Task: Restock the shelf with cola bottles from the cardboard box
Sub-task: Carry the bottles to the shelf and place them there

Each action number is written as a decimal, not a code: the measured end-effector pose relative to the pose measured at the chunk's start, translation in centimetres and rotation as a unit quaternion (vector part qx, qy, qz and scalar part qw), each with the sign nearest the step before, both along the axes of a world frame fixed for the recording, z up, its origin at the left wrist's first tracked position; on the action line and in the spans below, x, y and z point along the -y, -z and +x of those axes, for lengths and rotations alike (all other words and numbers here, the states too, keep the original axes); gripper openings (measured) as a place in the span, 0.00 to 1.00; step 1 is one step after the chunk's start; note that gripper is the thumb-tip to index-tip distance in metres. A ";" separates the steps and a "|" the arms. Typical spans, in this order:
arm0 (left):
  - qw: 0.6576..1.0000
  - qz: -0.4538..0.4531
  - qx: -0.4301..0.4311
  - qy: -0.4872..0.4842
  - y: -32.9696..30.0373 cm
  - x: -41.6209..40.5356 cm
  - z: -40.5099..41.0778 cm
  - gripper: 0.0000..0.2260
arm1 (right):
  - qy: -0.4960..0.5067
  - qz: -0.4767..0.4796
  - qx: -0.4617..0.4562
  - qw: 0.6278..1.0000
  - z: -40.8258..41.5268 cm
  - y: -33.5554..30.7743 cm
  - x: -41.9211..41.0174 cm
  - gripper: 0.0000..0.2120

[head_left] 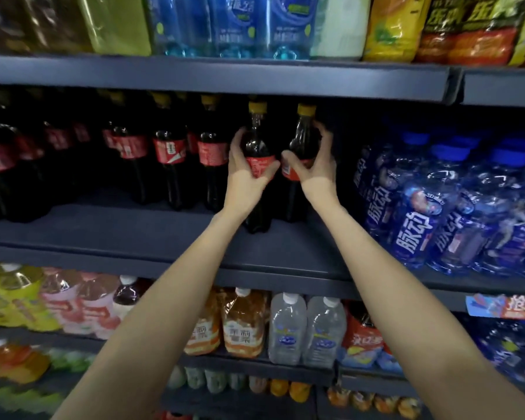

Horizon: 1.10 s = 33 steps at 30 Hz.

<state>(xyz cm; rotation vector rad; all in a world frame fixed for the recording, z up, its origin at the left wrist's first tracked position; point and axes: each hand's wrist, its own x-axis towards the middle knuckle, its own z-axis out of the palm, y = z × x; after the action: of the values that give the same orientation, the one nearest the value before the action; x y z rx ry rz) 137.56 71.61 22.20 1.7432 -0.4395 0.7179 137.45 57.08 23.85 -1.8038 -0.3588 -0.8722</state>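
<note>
Placing step under way: both arms are reaching onto the middle shelf [152,228], each hand bringing one cola bottle to the right end of the cola row [170,153]. The left hand [247,168] is gripping the left cola bottle [256,147] around its red label, fingers curled on the bottle's left side and thumb across the front. The right hand [314,165] is gripping the right cola bottle [300,137] the same way, thumb on the label, fingers wrapping the far side at the shoulder. Both bottles are standing upright, yellow caps up, just beside each other; the left one's base is sitting nearer the shelf's front edge, the right one's deeper in. Whether the bases are resting fully on the shelf or hovering just above it is hard to tell. To the right, a dark gap is separating them from the blue bottle packs [455,204] by the shelf's right end. The cardboard box is not in view. Judged next: seating both bases flat, nudging the bottles back into line with the row, then loosening both grips without tipping either bottle.
</note>
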 end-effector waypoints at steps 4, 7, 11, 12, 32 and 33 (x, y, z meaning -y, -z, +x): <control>0.973 0.207 -0.021 -0.101 1.1 -2.0 -1.3 0.51 | -0.016 -0.086 -0.035 0.996 0.8 1.8 1.2 0.49; 0.968 0.222 -0.027 -0.116 0.8 -2.4 -1.3 0.52 | 0.005 -0.094 -0.067 0.993 1.9 1.4 1.5 0.50; 0.968 0.200 -0.010 -0.154 0.7 -1.1 0.0 0.49 | 0.041 -0.070 -0.078 0.994 4.7 0.9 1.0 0.47; 0.966 0.201 -0.015 -0.161 0.6 -0.8 0.5 0.49 | 0.046 -0.065 -0.080 0.994 5.5 0.8 0.9 0.46; 0.965 0.194 -0.109 -0.141 -0.5 -0.2 -3.4 0.32 | 0.130 -0.232 -0.213 0.940 4.7 -0.3 1.0 0.38; 0.960 0.209 -0.113 -0.146 -0.7 -0.1 -4.1 0.29 | 0.136 -0.239 -0.207 0.939 3.4 -0.5 1.1 0.36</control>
<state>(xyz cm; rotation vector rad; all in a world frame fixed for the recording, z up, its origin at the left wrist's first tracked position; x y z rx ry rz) 133.43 71.75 22.88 2.2943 -0.1825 0.6500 140.84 56.02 24.32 -2.4728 -0.0453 -0.5910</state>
